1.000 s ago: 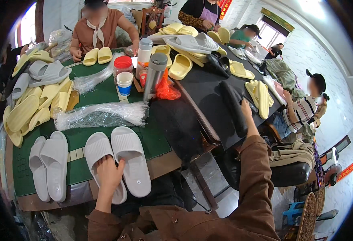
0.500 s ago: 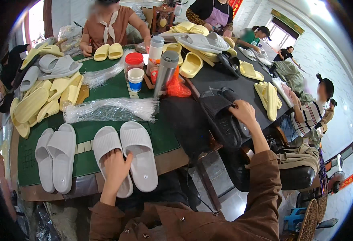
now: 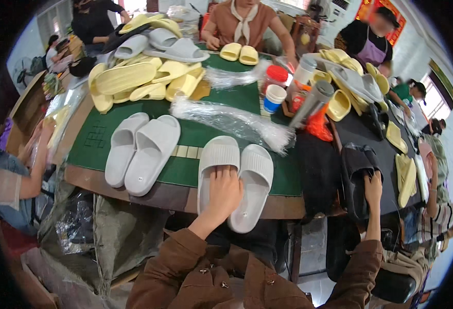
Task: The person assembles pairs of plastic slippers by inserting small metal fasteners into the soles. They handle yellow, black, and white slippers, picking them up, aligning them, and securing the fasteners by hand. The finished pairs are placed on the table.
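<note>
My left hand [image 3: 225, 189] grips a light grey slipper [image 3: 219, 153] at the table's front edge, its fingers going in under the ribbed strap. The thumb lies beside the matching grey slipper [image 3: 256, 190], which stands close on the right. To the right, my right hand [image 3: 373, 188] holds a black slipper [image 3: 355, 180] by its strap opening; the fingertips are partly hidden inside. Another black slipper seems to sit against it. A second pair of grey slippers [image 3: 152, 152] stands on the green mat to the left of my left hand.
Yellow and grey slippers [image 3: 126, 80] are heaped at the far left. Bundles of clear plastic ties [image 3: 231, 121] lie on the green mat [image 3: 95, 144]. A red-lidded jar [image 3: 275, 77], a paper cup [image 3: 274, 98] and a steel flask [image 3: 314, 103] stand farther right. Several people sit around the tables.
The view has turned left, so the tables appear shifted to the right. Both hands remain on their slippers, and a person at the left edge has come into view.
</note>
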Demonstrator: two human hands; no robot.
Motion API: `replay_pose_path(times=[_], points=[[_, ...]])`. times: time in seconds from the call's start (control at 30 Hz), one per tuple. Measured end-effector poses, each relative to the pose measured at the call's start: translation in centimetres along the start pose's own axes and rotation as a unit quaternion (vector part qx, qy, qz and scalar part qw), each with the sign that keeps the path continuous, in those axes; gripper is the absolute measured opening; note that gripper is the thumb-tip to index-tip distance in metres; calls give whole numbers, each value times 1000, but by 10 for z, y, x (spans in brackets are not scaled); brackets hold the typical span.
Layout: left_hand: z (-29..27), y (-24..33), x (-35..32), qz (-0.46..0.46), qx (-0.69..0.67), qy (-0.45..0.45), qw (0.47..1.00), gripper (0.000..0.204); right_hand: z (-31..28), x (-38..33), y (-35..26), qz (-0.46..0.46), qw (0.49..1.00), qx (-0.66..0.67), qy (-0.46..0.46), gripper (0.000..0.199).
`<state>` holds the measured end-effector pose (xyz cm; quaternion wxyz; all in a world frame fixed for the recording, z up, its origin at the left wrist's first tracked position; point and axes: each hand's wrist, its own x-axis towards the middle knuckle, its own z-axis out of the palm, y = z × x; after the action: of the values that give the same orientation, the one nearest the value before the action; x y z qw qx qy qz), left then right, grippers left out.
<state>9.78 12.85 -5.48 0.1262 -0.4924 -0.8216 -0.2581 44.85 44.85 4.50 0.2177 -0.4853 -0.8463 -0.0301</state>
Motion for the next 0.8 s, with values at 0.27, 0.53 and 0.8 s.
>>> replay_pose_path(times=[0.27,0.53,0.8], points=[[-36,-102,-2,-74,81,11,994,29,4,1,17,-16,998,58,12,21],[-76,-255,-10,-186,206,24,961,29,-34,-49,-70,-44,987,154,20,30],[-112,-268,-10,-257,143,68,953,38,-35,-84,-222,-175,974,130,-64,39]])
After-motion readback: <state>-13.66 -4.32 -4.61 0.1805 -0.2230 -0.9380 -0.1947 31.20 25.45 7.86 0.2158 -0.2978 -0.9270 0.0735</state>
